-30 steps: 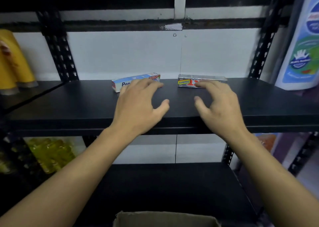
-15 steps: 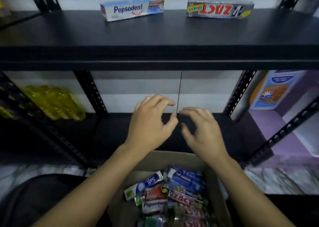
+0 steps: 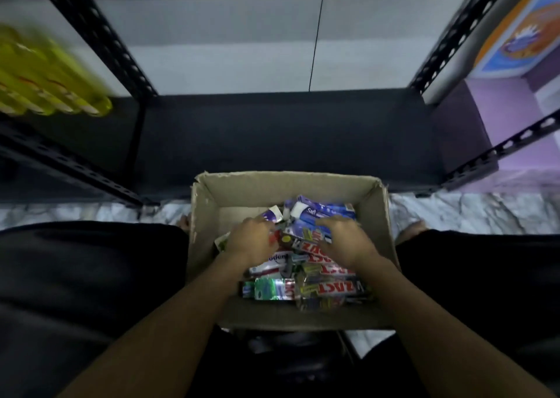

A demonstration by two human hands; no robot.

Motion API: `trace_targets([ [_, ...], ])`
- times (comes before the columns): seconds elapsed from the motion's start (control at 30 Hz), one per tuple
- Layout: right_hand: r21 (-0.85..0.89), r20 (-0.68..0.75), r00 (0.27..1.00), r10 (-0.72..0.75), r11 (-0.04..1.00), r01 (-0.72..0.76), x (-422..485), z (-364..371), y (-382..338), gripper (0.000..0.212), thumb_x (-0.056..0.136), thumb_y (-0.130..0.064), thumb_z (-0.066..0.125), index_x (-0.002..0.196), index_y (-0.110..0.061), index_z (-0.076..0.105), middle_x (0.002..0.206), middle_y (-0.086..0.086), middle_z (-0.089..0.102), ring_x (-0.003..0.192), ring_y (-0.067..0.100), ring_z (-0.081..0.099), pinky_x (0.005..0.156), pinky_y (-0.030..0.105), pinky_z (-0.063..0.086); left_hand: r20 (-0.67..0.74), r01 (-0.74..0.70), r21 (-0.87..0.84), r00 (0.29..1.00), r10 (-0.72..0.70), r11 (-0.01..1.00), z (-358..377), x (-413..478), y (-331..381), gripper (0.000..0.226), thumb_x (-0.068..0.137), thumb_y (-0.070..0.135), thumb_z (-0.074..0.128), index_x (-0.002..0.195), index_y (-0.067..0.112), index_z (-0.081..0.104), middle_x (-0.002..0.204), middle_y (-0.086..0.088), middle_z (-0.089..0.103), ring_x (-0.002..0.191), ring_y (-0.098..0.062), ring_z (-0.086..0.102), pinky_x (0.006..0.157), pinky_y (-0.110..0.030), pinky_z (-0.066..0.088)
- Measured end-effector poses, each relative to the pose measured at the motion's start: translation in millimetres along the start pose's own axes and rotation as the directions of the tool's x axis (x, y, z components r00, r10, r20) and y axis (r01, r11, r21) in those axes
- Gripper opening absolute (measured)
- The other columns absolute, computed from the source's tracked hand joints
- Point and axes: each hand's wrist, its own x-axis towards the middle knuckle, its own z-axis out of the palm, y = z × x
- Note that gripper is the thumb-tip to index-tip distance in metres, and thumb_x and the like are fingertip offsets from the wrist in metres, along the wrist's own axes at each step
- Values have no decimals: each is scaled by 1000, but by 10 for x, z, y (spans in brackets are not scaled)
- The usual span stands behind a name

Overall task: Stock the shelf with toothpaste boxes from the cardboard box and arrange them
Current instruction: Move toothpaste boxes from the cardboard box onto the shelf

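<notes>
Well, both forearms (image 3: 169,322) stretch forward and down into the cardboard box (image 3: 291,185), which sits on the marble floor (image 3: 454,213) between my dark-clothed legs (image 3: 91,276), just in front of the black bottom shelf (image 3: 288,131). My left hand (image 3: 251,241) and right hand (image 3: 344,240) lie palm down on the heap of toothpaste boxes (image 3: 303,288), fingers bent into it. I cannot tell whether either grips one. I read "ZACT" in red on several silver boxes, "odent" on a white one and "Saf" on a blue one.
</notes>
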Motion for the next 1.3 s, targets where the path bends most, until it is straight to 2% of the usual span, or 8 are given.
trace_targets([
  [0.1, 11, 118, 984, 136, 990, -139, -53, 286, 229, 41, 86, -31, 65, 125, -21, 60, 122, 9, 64, 107, 29, 60, 90, 40, 53, 119, 45, 38, 992, -49, 998, 360, 105, -156, 50, 86, 45, 61, 129, 19, 58, 137, -8, 54, 121, -30, 53, 97, -43, 48],
  [0.27, 59, 220, 928, 300, 946, -320, -78, 557, 530, 51, 88, -35, 68, 131, -18, 47, 136, 13, 44, 123, 34, 46, 103, 41, 41, 272, 132, -113, 957, -97, 985, 657, 267, -363, 95, 79, 56, 72, 153, 19, 25, 163, -9, 13, 149, -31, 14, 118, -44, 24],
  [0.37, 165, 207, 923, 325, 918, -361, -69, 632, 607, 54, 86, -33, 71, 130, -17, 44, 141, 12, 39, 126, 33, 46, 105, 40, 40, 272, 201, -223, 952, -137, 954, 797, 365, -405, 96, 73, 60, 74, 149, 19, 33, 157, -9, 30, 143, -33, 29, 115, -48, 29],
  [0.5, 283, 322, 876, 360, 846, -452, -17, 625, 647, 46, 89, -31, 70, 118, -21, 36, 139, 12, 44, 110, 24, 55, 86, 32, 45, 165, 226, -385, 971, -175, 895, 824, 373, -354, 58, 77, 35, 81, 122, 14, 52, 127, -10, 57, 114, -29, 57, 96, -44, 48],
  [0.7, 223, 292, 873, 390, 860, -459, 26, 586, 718, 75, 86, -40, 71, 145, -21, 29, 147, 16, 33, 126, 36, 48, 102, 40, 41, 152, 241, -286, 967, -204, 927, 791, 429, -356, 69, 74, 28, 85, 132, 10, 51, 132, -15, 54, 121, -31, 52, 101, -37, 42],
  [0.77, 179, 297, 871, 391, 873, -453, 49, 588, 701, 72, 87, -42, 69, 146, -21, 33, 147, 17, 32, 127, 36, 47, 104, 39, 40, 165, 244, -257, 964, -206, 935, 777, 446, -386, 70, 73, 28, 85, 133, 11, 53, 133, -14, 53, 122, -30, 51, 102, -35, 40],
  [1.07, 273, 261, 905, 337, 873, -404, 61, 530, 612, 55, 82, -26, 78, 112, -21, 33, 127, 11, 56, 97, 18, 56, 77, 33, 47, 189, 244, -353, 964, -187, 903, 790, 409, -384, 38, 88, 18, 72, 117, 12, 49, 118, -12, 64, 105, -26, 61, 74, -28, 40],
  [1.3, 290, 280, 936, 215, 910, -296, 38, 354, 393, 55, 92, -38, 65, 133, -22, 32, 107, 7, 67, 81, 17, 66, 69, 31, 52, 83, 82, -271, 995, -62, 959, 371, 262, -330, 44, 76, 34, 80, 115, 21, 63, 104, -6, 72, 90, -21, 67, 79, -31, 52],
])
